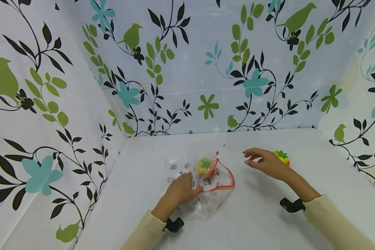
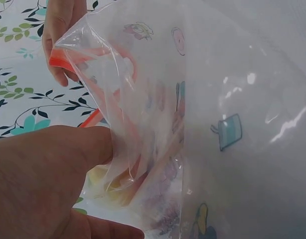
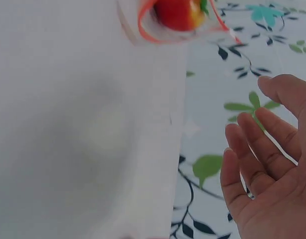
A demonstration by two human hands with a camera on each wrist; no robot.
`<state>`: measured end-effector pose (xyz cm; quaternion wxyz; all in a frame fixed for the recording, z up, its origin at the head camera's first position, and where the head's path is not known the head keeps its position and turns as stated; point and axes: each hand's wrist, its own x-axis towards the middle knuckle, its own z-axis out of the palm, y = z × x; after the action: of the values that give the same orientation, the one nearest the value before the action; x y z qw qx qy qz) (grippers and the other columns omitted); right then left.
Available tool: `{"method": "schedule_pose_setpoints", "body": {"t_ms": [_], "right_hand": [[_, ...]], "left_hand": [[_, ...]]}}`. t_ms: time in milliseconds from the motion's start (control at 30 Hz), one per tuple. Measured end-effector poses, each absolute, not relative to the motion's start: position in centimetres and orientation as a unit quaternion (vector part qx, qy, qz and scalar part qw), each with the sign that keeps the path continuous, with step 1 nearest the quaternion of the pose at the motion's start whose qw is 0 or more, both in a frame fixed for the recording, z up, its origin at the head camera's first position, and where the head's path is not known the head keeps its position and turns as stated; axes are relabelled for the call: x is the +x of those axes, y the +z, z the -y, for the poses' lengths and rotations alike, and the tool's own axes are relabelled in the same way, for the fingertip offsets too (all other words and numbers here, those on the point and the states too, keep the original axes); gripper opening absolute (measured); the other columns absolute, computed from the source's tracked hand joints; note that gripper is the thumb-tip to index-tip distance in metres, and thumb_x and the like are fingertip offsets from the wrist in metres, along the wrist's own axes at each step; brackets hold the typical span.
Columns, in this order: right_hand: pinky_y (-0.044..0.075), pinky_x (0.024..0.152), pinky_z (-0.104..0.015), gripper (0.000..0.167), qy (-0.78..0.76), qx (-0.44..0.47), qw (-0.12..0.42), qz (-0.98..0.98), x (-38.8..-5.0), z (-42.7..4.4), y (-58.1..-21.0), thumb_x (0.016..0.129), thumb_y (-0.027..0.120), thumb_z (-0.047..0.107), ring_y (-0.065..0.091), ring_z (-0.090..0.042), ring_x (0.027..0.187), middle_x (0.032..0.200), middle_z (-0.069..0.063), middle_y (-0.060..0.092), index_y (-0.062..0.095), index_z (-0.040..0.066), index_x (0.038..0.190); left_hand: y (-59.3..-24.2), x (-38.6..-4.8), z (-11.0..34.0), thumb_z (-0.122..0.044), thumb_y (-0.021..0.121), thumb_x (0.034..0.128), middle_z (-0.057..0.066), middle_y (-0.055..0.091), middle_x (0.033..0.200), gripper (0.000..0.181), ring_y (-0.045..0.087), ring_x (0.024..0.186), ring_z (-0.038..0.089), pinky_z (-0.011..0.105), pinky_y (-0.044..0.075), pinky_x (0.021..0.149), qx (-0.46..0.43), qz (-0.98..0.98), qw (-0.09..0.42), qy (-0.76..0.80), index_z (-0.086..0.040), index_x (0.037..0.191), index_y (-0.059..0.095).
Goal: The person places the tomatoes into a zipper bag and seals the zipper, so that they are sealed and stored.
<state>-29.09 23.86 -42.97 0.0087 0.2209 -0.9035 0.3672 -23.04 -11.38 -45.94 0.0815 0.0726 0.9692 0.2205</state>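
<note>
The biggest thing on my feed is a white cloth (image 1: 200,80) hung behind the work and along both sides, printed with green birds, teal flowers and dark leafy sprigs. In front of it spreads the white bench (image 1: 262,218). Two cream sleeves (image 1: 145,231) reach in over it from the near side. Around the middle of the bench I have a clear plastic bag (image 1: 206,205), printed with small coloured pictures; a red edging (image 1: 224,188) loops around its gaping mouth.

The left hand (image 1: 182,189) is at the bag: its grip is grasping the plastic beside the mouth, and my left wrist view has the thumb against the clear film. The right hand (image 1: 267,162) hangs above the bench to the right of the bag, apart from it; that grip is released, its fingers loosely bent. I make out a black wrist camera (image 1: 175,225) at each wrist.

Smaller again are two rounded pieces. The bagged piece (image 1: 203,166), yellow with a green leafy top, sits inside the bag, near the red edging. The loose piece (image 1: 282,157), red, yellow and green, is on the bench beyond the right wrist, partly hidden by it. A few dark specks (image 1: 224,145) dot the bench beyond the bag.
</note>
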Motion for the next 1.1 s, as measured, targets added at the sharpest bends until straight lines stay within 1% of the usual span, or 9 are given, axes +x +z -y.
{"method": "schedule_pose_setpoints", "body": {"t_ms": [100, 167, 333, 433, 533, 700, 867, 933, 1100], "right_hand": [[0.058, 0.097, -0.045, 0.044, 0.361, 0.201, 0.015, 0.911, -29.3, -25.7, -42.4, 0.103, 0.070, 0.032, 0.067, -0.029, 0.118, 0.132, -0.012, 0.071, 0.064, 0.011, 0.141], [0.056, 0.099, -0.050, 0.049, 0.357, 0.187, 0.013, 0.915, -29.4, -26.9, -42.0, 0.103, 0.070, 0.036, 0.064, -0.033, 0.123, 0.138, -0.013, 0.068, 0.061, 0.011, 0.144], [0.051, 0.105, -0.063, 0.061, 0.360, 0.158, 0.004, 0.919, -29.8, -30.0, -41.4, 0.103, 0.069, 0.039, 0.052, -0.042, 0.136, 0.152, -0.020, 0.055, 0.051, 0.007, 0.152], [0.045, 0.108, -0.068, 0.065, 0.359, 0.152, 0.000, 0.921, -30.0, -31.8, -41.4, 0.103, 0.069, 0.038, 0.047, -0.047, 0.140, 0.155, -0.024, 0.051, 0.047, 0.005, 0.154], [0.040, 0.110, -0.072, 0.068, 0.355, 0.149, -0.001, 0.923, -30.3, -33.4, -41.6, 0.103, 0.068, 0.036, 0.043, -0.051, 0.141, 0.155, -0.028, 0.048, 0.043, 0.002, 0.155], [0.035, 0.111, -0.076, 0.074, 0.360, 0.131, -0.030, 0.923, -30.6, -35.8, -42.2, 0.104, 0.066, 0.038, 0.036, -0.055, 0.145, 0.159, -0.032, 0.041, 0.036, 0.000, 0.159], [0.033, 0.107, -0.081, 0.079, 0.361, 0.122, -0.069, 0.922, -30.8, -37.4, -42.9, 0.105, 0.064, 0.040, 0.032, -0.059, 0.145, 0.162, -0.035, 0.034, 0.029, -0.003, 0.162], [0.033, 0.105, -0.082, 0.080, 0.361, 0.120, -0.083, 0.921, -30.9, -38.0, -43.5, 0.105, 0.064, 0.040, 0.032, -0.059, 0.145, 0.161, -0.036, 0.033, 0.028, -0.003, 0.162], [0.035, 0.105, -0.081, 0.080, 0.357, 0.117, -0.118, 0.919, -31.3, -39.1, -45.0, 0.105, 0.062, 0.041, 0.034, -0.059, 0.144, 0.160, -0.037, 0.035, 0.028, -0.004, 0.162]], "left_hand": [[-46.1, -23.1, 11.3, -0.051, 0.072, 0.0934, 0.019, 0.059, 0.147, 0.081, 0.060, 0.130, 0.037, 0.057, 0.052, 0.107, 0.070, -0.970, 0.083, 0.220, 0.001, 0.151, 0.050], [-46.2, -23.1, 11.3, -0.051, 0.072, 0.0931, 0.019, 0.060, 0.146, 0.081, 0.060, 0.128, 0.037, 0.057, 0.052, 0.106, 0.070, -0.970, 0.081, 0.220, 0.001, 0.151, 0.051], [-46.3, -23.2, 11.3, -0.052, 0.072, 0.0928, 0.018, 0.061, 0.145, 0.081, 0.062, 0.122, 0.034, 0.055, 0.054, 0.104, 0.069, -0.969, 0.079, 0.222, 0.001, 0.150, 0.051], [-46.4, -23.3, 11.3, -0.052, 0.073, 0.0927, 0.018, 0.062, 0.144, 0.081, 0.062, 0.119, 0.033, 0.054, 0.055, 0.102, 0.063, -0.968, 0.082, 0.227, 0.001, 0.150, 0.052], [-46.5, -23.3, 11.3, -0.052, 0.073, 0.0928, 0.018, 0.061, 0.146, 0.081, 0.062, 0.120, 0.033, 0.054, 0.055, 0.102, 0.060, -0.968, 0.085, 0.228, 0.001, 0.151, 0.051], [-46.3, -23.2, 11.3, -0.051, 0.073, 0.0931, 0.020, 0.059, 0.149, 0.083, 0.060, 0.130, 0.037, 0.057, 0.051, 0.108, 0.063, -0.967, 0.086, 0.230, 0.002, 0.152, 0.050], [-46.2, -23.1, 11.3, -0.051, 0.073, 0.0932, 0.019, 0.058, 0.150, 0.083, 0.057, 0.135, 0.039, 0.059, 0.049, 0.110, 0.061, -0.967, 0.085, 0.232, 0.001, 0.153, 0.049], [-46.2, -23.1, 11.4, -0.051, 0.073, 0.0932, 0.019, 0.058, 0.150, 0.082, 0.058, 0.134, 0.039, 0.059, 0.049, 0.110, 0.061, -0.967, 0.084, 0.232, 0.001, 0.153, 0.049], [-46.1, -23.1, 11.4, -0.050, 0.072, 0.0938, 0.020, 0.058, 0.150, 0.082, 0.056, 0.136, 0.039, 0.059, 0.047, 0.112, 0.065, -0.967, 0.086, 0.230, 0.001, 0.153, 0.049]]}}
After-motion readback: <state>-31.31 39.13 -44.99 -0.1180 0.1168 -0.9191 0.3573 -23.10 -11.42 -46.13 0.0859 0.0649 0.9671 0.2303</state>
